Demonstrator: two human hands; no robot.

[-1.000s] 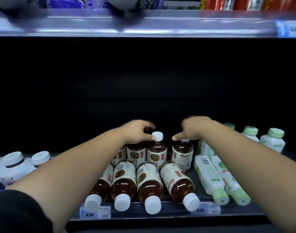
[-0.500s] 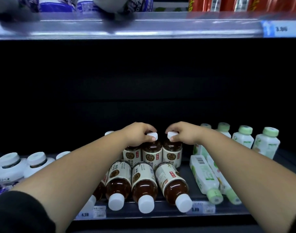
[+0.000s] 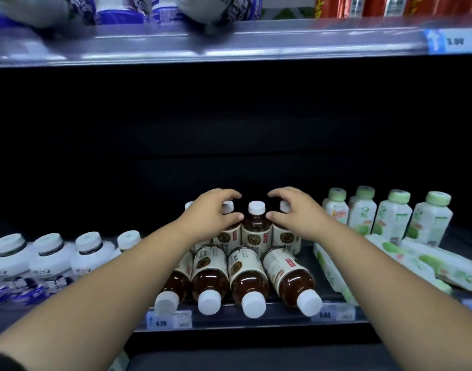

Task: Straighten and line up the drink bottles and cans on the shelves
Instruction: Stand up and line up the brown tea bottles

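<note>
Both hands reach deep onto the lower shelf, seen from the head camera. Left hand arches over the left tea bottle, fingers curled behind its cap and thumb in front. Right hand cups the right tea bottle the same way. The hands are apart, and the middle tea bottle stands free between them, a thumb tip just beside each of its shoulders. How firmly either hand bears on its bottle cannot be told. The three stand upright and touching in a row, well back from the shelf edge.

In front of them the lying tea bottles, four in all, rest on their sides with caps at the front lip, the rightmost skewed outward. Both forearms pass right over them. To the right, upright green bottles stand behind fallen green bottles; to the left is a row of white-capped bottles.

The likely trouble lies at the front. A forearm that dips could nudge a lying bottle, and round bottles with caps already at the lip would probably roll off. Squeezing the outer two inward unevenly could tip the middle one backward. Pulling the trio forward before the front is cleared would likely jam them against the lying row.
</note>
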